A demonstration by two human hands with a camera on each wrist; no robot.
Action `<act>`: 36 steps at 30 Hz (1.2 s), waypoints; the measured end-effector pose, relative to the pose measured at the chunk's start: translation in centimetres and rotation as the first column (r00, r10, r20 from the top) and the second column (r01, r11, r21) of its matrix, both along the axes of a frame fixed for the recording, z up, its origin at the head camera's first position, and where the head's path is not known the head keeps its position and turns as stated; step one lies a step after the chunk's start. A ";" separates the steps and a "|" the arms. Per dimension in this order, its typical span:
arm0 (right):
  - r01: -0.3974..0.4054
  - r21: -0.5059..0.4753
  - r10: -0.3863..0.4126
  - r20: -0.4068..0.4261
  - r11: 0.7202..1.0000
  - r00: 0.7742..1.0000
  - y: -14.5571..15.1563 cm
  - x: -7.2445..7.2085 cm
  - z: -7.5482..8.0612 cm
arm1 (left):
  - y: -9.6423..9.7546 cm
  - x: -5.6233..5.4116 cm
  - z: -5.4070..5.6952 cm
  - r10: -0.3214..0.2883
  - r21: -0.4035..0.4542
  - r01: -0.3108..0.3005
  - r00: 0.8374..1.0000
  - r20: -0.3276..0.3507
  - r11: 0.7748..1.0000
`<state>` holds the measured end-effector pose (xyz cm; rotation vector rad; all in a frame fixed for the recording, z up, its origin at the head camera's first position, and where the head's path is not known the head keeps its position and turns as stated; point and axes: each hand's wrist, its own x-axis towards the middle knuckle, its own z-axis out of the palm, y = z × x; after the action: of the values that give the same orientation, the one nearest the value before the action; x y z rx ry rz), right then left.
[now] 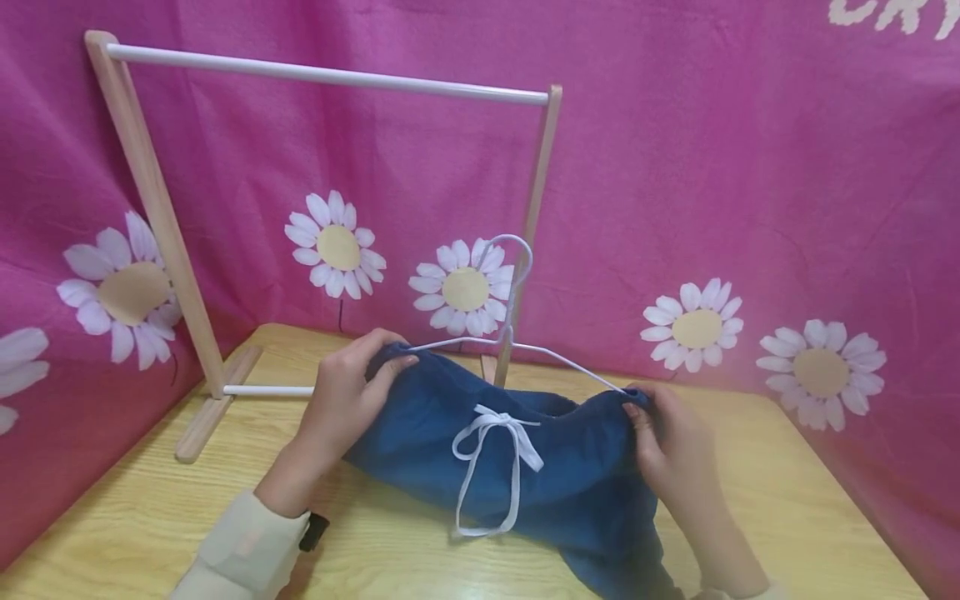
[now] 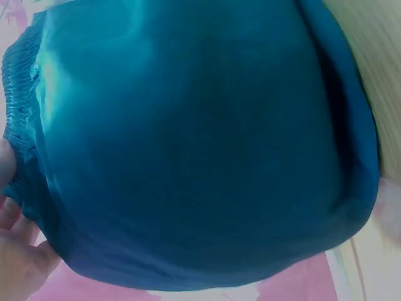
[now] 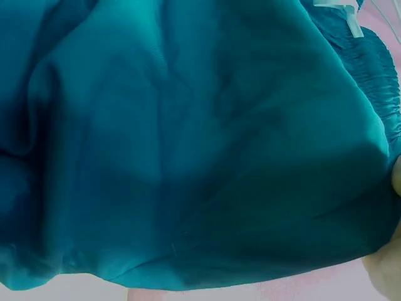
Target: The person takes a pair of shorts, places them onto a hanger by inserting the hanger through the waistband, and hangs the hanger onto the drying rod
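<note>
A pair of dark blue shorts [image 1: 420, 433] with an elastic waist and a white bow drawstring [image 1: 498, 433] is stretched between both hands. My left hand [image 1: 345, 400] pinches one end of the waistband, thumb in front. At the opposite end, my right hand [image 1: 678, 442] pinches the waistband the same way. A white hanger [image 1: 508, 333] sits with its two arms reaching into the waist corners beside the fingers, its hook pointing up. Blue fabric [image 2: 188, 150] fills most of the left wrist view, and the same shorts [image 3: 207, 150] cover most of the right wrist view.
Behind the shorts, to the left, stands a small garment rack with wooden posts [image 1: 157, 208] and a white top rail [image 1: 330, 77]. It rests on a light wooden table [image 1: 757, 450]. A pink cloth [image 1: 675, 167] printed with daisies hangs around the back and sides.
</note>
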<state>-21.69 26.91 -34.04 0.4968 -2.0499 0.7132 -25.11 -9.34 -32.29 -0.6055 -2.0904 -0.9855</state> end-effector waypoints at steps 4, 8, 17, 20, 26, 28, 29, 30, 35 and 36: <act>0.060 0.003 -0.060 0.003 0.998 0.998 0.3 0.1 0.3 | -0.3 -0.3 -0.1 0.021 0.020 -0.021 1.000 -0.017 1.000; 0.091 -0.008 -0.091 -0.009 0.996 0.996 0.7 0.1 0.4 | -0.7 -0.7 -0.2 0.021 0.064 -0.018 0.999 -0.049 0.998; 0.121 -0.019 -0.122 -0.026 0.992 0.992 1.0 0.0 0.6 | -1.1 -1.1 -0.3 -0.028 0.143 0.033 0.999 -0.031 0.989; 0.124 -0.015 -0.124 -0.037 0.992 0.992 1.1 0.0 0.6 | -1.5 -1.3 -0.3 -0.107 0.130 0.102 0.994 0.033 0.986; 0.147 0.015 -0.146 -0.039 0.989 0.988 1.5 0.0 0.6 | -2.8 -1.4 -0.4 -0.227 0.117 0.200 0.920 0.318 0.973; 0.152 0.016 -0.152 -0.036 0.988 0.988 1.6 0.1 0.7 | -3.0 -1.3 -0.4 -0.247 0.126 0.214 0.892 0.379 0.969; 0.151 0.015 -0.150 -0.033 0.988 0.988 1.6 0.1 0.7 | -3.0 -1.3 -0.3 -0.258 0.134 0.222 0.881 0.396 0.966; 0.147 0.013 -0.146 -0.030 0.989 0.989 1.5 0.1 0.7 | -3.0 -1.3 -0.3 -0.269 0.143 0.230 0.874 0.406 0.963; 0.124 0.012 -0.123 -0.026 0.992 0.992 1.4 0.1 0.7 | -2.9 -1.4 -0.1 -0.300 0.187 0.243 0.865 0.402 0.952; 0.120 0.011 -0.120 -0.025 0.993 0.993 1.4 0.1 0.7 | -2.8 -1.3 0.0 -0.307 0.194 0.248 0.865 0.397 0.949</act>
<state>-21.60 28.29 -33.30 0.3838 -2.0439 0.6208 -26.43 -12.15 -32.30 -0.6833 -2.3216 -1.5297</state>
